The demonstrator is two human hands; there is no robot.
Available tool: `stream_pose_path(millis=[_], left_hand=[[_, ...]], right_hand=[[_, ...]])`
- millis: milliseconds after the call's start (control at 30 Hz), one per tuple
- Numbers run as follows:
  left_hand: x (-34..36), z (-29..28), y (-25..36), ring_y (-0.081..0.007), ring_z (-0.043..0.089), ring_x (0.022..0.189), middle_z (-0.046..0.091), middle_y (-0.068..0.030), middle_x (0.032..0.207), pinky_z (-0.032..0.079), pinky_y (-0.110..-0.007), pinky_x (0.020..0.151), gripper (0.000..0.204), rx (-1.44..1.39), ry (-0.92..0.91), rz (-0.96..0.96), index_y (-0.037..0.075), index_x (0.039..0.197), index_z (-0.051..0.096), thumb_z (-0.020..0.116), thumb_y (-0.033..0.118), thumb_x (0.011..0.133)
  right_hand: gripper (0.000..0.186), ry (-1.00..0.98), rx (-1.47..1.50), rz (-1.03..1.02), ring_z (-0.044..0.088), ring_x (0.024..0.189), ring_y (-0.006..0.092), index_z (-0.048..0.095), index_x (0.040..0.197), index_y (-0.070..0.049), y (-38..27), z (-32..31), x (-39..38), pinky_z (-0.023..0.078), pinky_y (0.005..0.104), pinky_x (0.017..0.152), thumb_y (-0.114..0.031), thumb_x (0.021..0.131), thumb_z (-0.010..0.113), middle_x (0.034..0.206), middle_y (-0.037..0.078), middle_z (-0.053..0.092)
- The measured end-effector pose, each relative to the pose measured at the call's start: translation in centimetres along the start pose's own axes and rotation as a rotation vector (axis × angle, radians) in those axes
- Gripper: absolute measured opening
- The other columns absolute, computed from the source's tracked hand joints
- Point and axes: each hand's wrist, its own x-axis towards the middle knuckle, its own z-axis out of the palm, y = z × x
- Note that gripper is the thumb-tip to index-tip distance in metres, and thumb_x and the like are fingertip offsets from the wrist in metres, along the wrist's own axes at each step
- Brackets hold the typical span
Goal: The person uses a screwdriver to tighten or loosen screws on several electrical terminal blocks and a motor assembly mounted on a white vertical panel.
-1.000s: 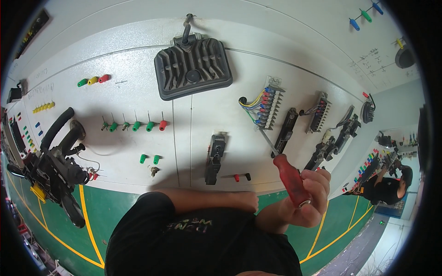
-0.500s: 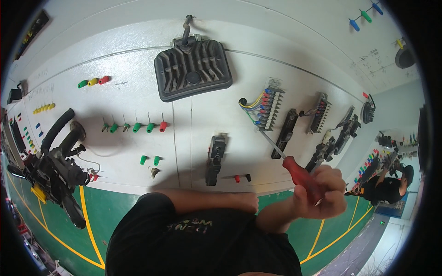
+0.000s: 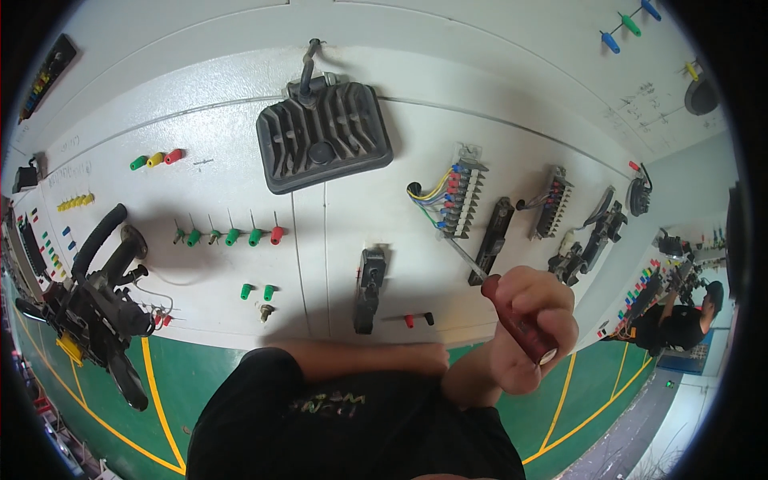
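Observation:
My right hand (image 3: pixel 538 328) is closed around the red handle of a screwdriver (image 3: pixel 516 324). Its metal shaft slants up and left, and the tip meets the lower end of a grey terminal block (image 3: pixel 466 198). Several coloured wires (image 3: pixel 434 192) run from a hole in the white panel to lugs along the block's left side. Across my front lies my left forearm; my left hand (image 3: pixel 434 359) makes a fist near my shirt, and no object shows in it.
A black finned box (image 3: pixel 324 136) is fixed high on the white panel (image 3: pixel 224 184). Right of the terminal block are a black strip (image 3: pixel 492 244) and a second block (image 3: pixel 552 204). A handlebar assembly (image 3: pixel 100 304) juts out at left. Another person (image 3: pixel 680 324) is far right.
My right hand has turned around the screwdriver handle and shifted slightly left and down, and the handle's butt now points lower. The view has tilted a little. My left fist stays put.

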Motion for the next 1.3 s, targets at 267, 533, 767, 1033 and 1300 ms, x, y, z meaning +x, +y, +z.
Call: stream_pose_path(millis=[267,533,767,1033,1300], left_hand=[[0.1,-0.6,0.1,-0.0279,0.067,0.065,0.066,-0.0115,0.067,0.052,-0.043,0.059,0.015,0.057,-0.094,0.043,0.012,0.068,0.067,0.065,0.016,0.082],[0.5,-0.9,0.3,-0.0270,0.066,0.063,0.066,-0.0103,0.066,0.051,-0.042,0.058,0.015,0.104,-0.029,0.052,0.013,0.067,0.067,0.065,0.017,0.082],[1.1,-1.6,1.0,-0.0266,0.066,0.064,0.066,-0.0099,0.067,0.051,-0.042,0.058,0.015,0.295,-0.121,0.071,0.013,0.068,0.067,0.066,0.017,0.082],[1.2,-1.1,1.0,-0.0261,0.066,0.064,0.066,-0.0095,0.067,0.051,-0.041,0.059,0.015,0.328,-0.157,0.060,0.013,0.069,0.068,0.066,0.018,0.082],[1.8,-1.9,0.8,-0.0256,0.066,0.065,0.066,-0.0090,0.068,0.051,-0.041,0.059,0.015,0.353,-0.158,0.046,0.013,0.069,0.068,0.066,0.019,0.082]], right_hand=[[0.024,-0.286,0.023,-0.047,0.066,0.080,0.0371,0.055,0.096,0.001,0.4,-2.8,1.7,0.057,0.0406,0.066,-0.008,0.082,0.073,0.097,0.025,0.063],[0.025,0.448,-0.073,0.168,0.060,0.070,0.0220,0.048,0.105,-0.003,0.7,2.1,1.8,0.046,0.0320,0.052,-0.005,0.087,0.064,0.093,0.019,0.060],[0.057,-0.072,0.059,-0.014,0.049,0.065,0.0242,0.051,0.102,-0.001,0.6,2.1,1.0,0.040,0.0377,0.056,-0.056,0.099,0.036,0.079,0.013,0.049],[0.043,-0.062,0.245,0.081,0.058,0.063,0.0220,0.041,0.093,-0.004,0.8,0.3,1.9,0.048,0.0339,0.050,-0.013,0.082,0.081,0.087,0.015,0.057],[0.059,-0.071,0.430,0.110,0.046,0.055,0.0149,0.048,0.104,-0.004,0.8,2.2,2.5,0.037,0.0325,0.055,-0.060,0.093,0.058,0.073,0.009,0.051]])
